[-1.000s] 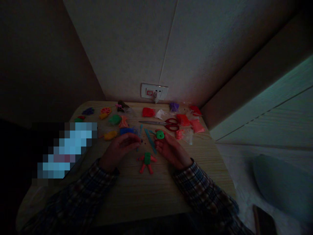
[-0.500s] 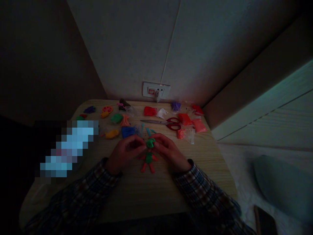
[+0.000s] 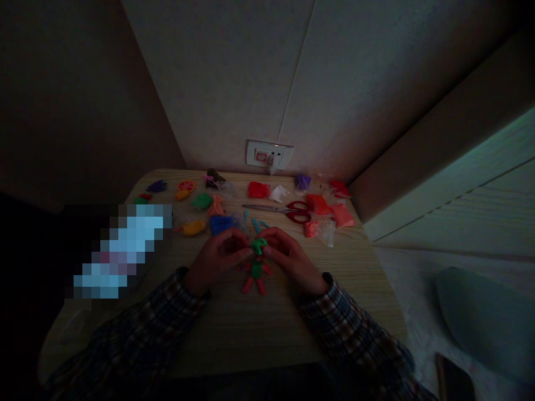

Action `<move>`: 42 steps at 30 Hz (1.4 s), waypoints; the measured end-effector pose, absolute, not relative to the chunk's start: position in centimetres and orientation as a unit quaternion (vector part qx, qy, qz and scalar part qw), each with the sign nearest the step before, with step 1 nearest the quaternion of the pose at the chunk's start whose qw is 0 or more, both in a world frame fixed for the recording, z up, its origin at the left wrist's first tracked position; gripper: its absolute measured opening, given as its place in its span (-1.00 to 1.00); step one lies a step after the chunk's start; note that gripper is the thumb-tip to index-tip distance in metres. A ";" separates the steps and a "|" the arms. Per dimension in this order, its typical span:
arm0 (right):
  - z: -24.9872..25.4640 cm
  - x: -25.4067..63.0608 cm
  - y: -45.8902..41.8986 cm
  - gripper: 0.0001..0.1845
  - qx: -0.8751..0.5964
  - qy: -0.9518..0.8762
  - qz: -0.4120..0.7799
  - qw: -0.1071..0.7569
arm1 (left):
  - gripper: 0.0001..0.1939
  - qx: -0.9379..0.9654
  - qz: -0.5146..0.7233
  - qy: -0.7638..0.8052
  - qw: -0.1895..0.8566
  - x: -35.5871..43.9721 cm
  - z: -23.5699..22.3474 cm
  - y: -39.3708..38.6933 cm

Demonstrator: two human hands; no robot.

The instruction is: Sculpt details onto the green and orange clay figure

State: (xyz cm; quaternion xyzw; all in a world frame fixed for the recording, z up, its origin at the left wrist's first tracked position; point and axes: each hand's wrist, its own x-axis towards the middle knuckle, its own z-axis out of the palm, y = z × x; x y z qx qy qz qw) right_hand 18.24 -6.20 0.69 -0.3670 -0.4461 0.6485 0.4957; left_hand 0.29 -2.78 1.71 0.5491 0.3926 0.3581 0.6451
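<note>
Between my two hands is a piece of green modelling clay (image 3: 259, 245), pinched from both sides by fingertips and thumbs. My left hand (image 3: 219, 257) grips its left edge, and my right hand (image 3: 292, 257) its right edge. Just below lies a small clay figure (image 3: 256, 270) with a green body and pinkish-red arms and legs, flat on the wooden table. The green piece sits at the figure's head end; whether it touches the figure I cannot tell. Turquoise modelling tools (image 3: 256, 225) lie just beyond my fingers.
Scissors with red handles (image 3: 297, 211) lie behind my hands. Around them are bags of clay: blue (image 3: 221, 225), red (image 3: 258, 190), orange (image 3: 318, 204) and several more. A blurred-out bright screen (image 3: 125, 245) stands at the left. A wall socket (image 3: 270, 154) is above the table's back edge.
The green clay piece has turned slightly between my fingertips. The whole view has shifted a little; both hands keep their hold, and the figure stays on the table.
</note>
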 end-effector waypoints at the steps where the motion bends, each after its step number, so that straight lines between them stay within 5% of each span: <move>1: 0.7 18.2 -6.2 -0.76 -0.367 -0.448 0.646 0.497 | -0.77 0.550 0.356 0.393 0.645 0.3 1.7 -2.8; 20: 0.7 19.2 -5.8 -0.65 -0.425 -0.441 0.597 0.518 | -0.81 0.542 0.355 0.454 0.612 -0.3 1.5 -2.2; 26: 0.2 20.2 -5.5 -0.77 -0.525 -0.578 0.412 0.469 | -0.78 0.514 0.394 0.457 0.610 -0.8 1.3 -1.7; 32: 0.0 21.7 -5.4 -0.81 -0.588 -0.719 0.176 0.327 | -0.79 0.527 0.425 0.463 0.572 -1.1 1.1 -1.3; 42: -0.1 22.0 -5.3 -0.83 -0.553 -0.776 0.132 0.275 | -0.83 0.550 0.429 0.460 0.550 -1.5 0.4 -0.8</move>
